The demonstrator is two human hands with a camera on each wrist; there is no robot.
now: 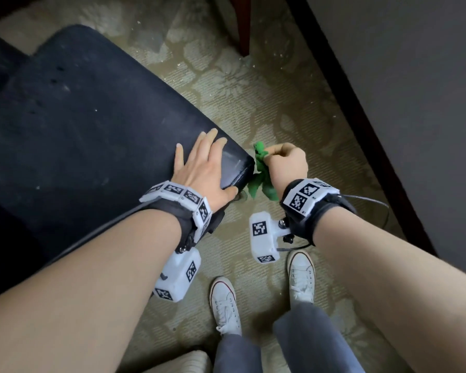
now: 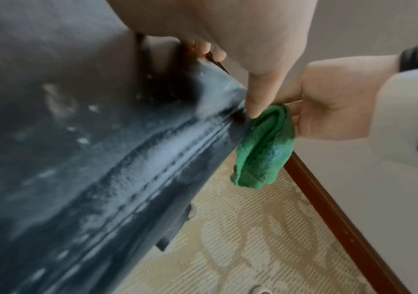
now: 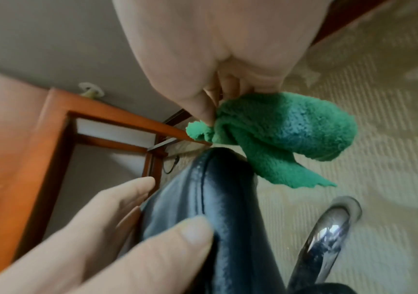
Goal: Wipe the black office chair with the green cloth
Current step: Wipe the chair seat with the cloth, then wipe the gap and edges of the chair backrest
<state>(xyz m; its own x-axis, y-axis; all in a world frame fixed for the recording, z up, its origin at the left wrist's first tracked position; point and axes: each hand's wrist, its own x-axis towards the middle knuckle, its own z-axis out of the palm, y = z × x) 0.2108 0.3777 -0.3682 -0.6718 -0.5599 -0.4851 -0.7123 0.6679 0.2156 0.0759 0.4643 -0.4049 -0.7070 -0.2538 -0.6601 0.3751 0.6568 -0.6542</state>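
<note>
Pinching the bunched green cloth (image 1: pixel 261 170) in my right hand (image 1: pixel 288 162), it hangs just beside the black office chair (image 1: pixel 78 125) corner; my left hand (image 1: pixel 202 168) lies flat, fingers (image 1: pixel 213 135) straight, thumb over the edge.

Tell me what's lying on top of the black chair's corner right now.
The left hand rests flat on the black chair, fingers straight and thumb over the edge. The green cloth, pinched in the right hand, hangs beside the corner, not on top. The surface beneath the palm is hidden.
</note>
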